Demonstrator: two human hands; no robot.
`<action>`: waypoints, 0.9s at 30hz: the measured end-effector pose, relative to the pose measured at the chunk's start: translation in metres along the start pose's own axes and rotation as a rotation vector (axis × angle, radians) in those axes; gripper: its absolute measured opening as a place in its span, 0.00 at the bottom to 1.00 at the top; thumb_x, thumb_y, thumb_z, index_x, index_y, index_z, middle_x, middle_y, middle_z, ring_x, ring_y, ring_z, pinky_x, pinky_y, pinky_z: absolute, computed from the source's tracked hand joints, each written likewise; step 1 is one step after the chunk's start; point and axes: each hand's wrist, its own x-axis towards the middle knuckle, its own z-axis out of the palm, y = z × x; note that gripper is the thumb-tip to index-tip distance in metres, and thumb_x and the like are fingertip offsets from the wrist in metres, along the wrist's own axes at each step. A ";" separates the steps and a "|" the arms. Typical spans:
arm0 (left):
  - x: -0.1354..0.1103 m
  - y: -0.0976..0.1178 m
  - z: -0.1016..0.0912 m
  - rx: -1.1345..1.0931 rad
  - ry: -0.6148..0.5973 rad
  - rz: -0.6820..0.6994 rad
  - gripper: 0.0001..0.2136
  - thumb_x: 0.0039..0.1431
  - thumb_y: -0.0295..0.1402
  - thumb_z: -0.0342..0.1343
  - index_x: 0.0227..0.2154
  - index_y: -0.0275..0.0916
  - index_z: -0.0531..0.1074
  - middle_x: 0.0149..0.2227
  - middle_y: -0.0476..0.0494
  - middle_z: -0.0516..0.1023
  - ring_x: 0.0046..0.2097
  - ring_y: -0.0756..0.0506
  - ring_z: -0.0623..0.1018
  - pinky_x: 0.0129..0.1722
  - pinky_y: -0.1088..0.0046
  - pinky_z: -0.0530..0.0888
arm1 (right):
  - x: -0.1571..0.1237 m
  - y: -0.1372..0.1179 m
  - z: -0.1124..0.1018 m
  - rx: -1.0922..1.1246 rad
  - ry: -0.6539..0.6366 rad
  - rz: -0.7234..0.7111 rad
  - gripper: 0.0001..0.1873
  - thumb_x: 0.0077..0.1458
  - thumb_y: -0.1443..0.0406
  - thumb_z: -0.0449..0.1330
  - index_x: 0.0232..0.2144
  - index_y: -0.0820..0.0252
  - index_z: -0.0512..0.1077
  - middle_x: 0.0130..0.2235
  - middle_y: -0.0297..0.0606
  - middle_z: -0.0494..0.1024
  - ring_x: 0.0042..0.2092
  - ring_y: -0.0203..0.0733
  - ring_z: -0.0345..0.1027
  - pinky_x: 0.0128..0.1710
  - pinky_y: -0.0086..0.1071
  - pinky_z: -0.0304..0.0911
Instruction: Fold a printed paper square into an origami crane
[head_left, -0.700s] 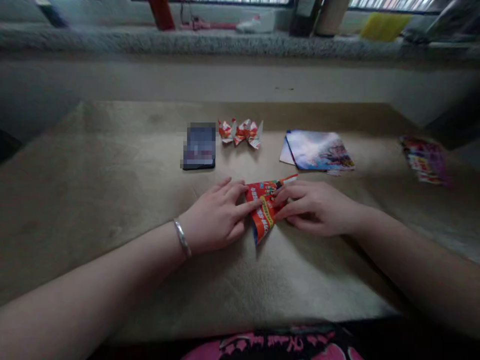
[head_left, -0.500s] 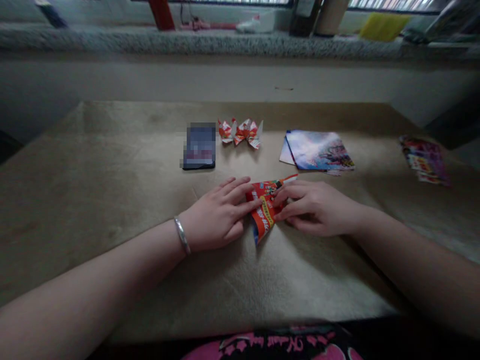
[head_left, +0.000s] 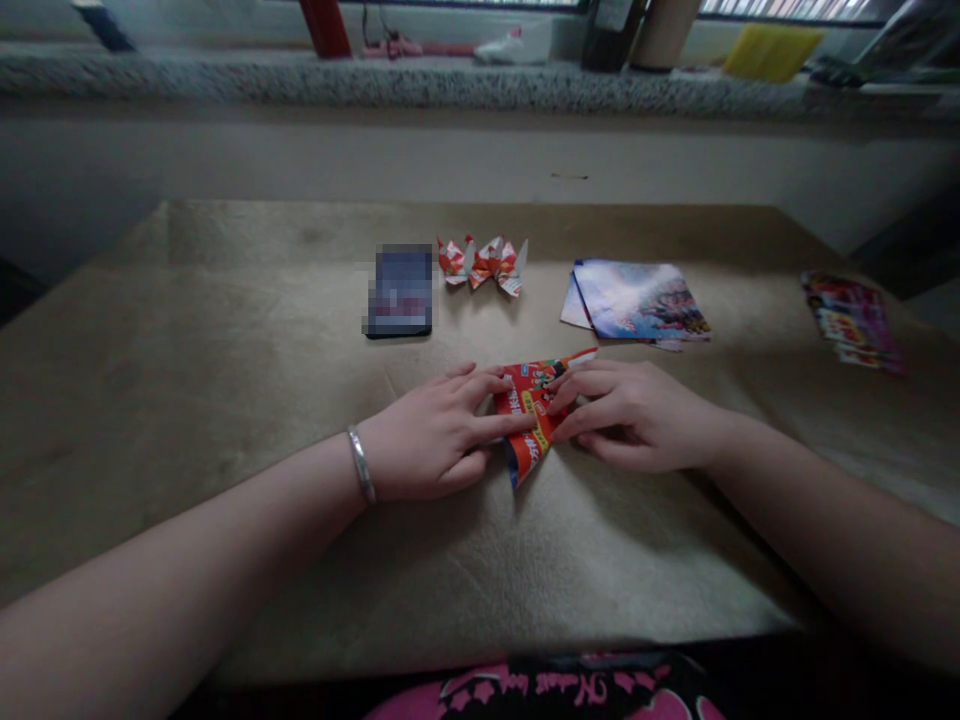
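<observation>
Tan table (head_left: pixel 225 330); left hand (head_left: pixel 435 435), right hand (head_left: pixel 637 415) flat, pressing folded paper (head_left: pixel 526 452)

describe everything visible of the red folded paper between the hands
The folded paper is a printed sheet, mostly red-orange with a yellow band, folded into a shape tapering to a point toward the person. It lies on the tan table, one thin corner poking out up and right. The left hand presses fingertips on its left side; the right hand covers its right edge.
</observation>
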 end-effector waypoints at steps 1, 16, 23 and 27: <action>0.000 0.000 0.000 -0.008 -0.008 -0.008 0.26 0.59 0.32 0.48 0.61 0.49 0.61 0.61 0.37 0.59 0.61 0.35 0.63 0.63 0.47 0.57 | 0.000 0.000 0.000 -0.003 -0.003 0.001 0.14 0.53 0.68 0.54 0.38 0.55 0.78 0.44 0.37 0.77 0.47 0.40 0.70 0.48 0.37 0.63; 0.001 -0.003 -0.004 -0.088 -0.127 -0.027 0.31 0.54 0.31 0.49 0.63 0.50 0.57 0.65 0.39 0.53 0.67 0.34 0.54 0.65 0.48 0.52 | -0.002 0.002 0.000 -0.100 0.027 -0.026 0.12 0.54 0.67 0.54 0.34 0.56 0.78 0.43 0.38 0.79 0.44 0.42 0.71 0.46 0.38 0.65; 0.003 -0.002 -0.006 -0.093 -0.164 -0.040 0.32 0.54 0.31 0.49 0.63 0.51 0.55 0.65 0.39 0.54 0.67 0.35 0.54 0.65 0.48 0.52 | -0.006 0.009 -0.003 -0.187 0.043 0.003 0.13 0.54 0.68 0.53 0.33 0.56 0.78 0.42 0.39 0.79 0.43 0.42 0.71 0.42 0.37 0.64; 0.002 -0.003 -0.004 -0.102 -0.141 -0.044 0.32 0.53 0.30 0.50 0.63 0.51 0.57 0.65 0.39 0.53 0.67 0.34 0.54 0.65 0.48 0.52 | -0.009 0.012 -0.005 -0.229 0.045 0.046 0.13 0.56 0.67 0.53 0.33 0.56 0.78 0.41 0.40 0.78 0.42 0.42 0.70 0.40 0.35 0.64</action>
